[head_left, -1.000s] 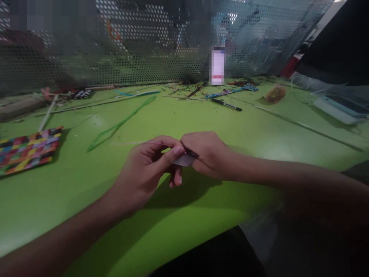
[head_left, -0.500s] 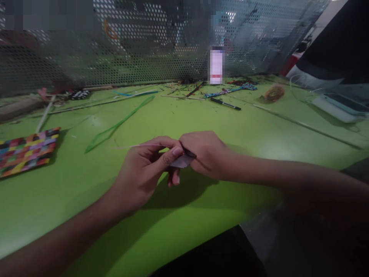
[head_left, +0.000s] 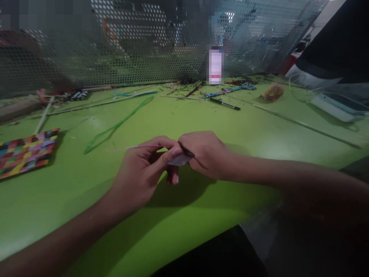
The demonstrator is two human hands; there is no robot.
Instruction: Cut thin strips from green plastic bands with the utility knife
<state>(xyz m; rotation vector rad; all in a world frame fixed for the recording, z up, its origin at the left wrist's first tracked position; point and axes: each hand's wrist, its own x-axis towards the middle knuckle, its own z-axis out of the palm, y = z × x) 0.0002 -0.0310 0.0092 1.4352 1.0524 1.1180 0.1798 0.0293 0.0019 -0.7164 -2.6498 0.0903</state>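
- pinching a pale piece [head_left: 179, 160] between thumb and fingers, a person's left hand [head_left: 141, 167] works above a green table [head_left: 187, 121], near the front edge.
- curled closed with knuckles up, the right hand [head_left: 204, 152] meets it at the piece's other end — its fingertips are hidden, but it appears to grip there too.
- running back from the pinch, a thin pinkish strand [head_left: 150, 146] crosses the left fingers and juts past the knuckles; whether it joins the piece cannot be told.
- handled well, the piece would seem to want a light, even pinch: too hard a squeeze could crease what looks thin and bendable.
- a dark edge [head_left: 189, 153] shows beside the right hand; should it prove sharp, the left thumb would be safest set back from it.
- holding the strand straight would likely guard against twists and snags.
- beyond the hands lie a green strip [head_left: 118, 124] and a black pen [head_left: 225, 104], a woven mat [head_left: 27, 154] to the left — all well apart from the fingers.
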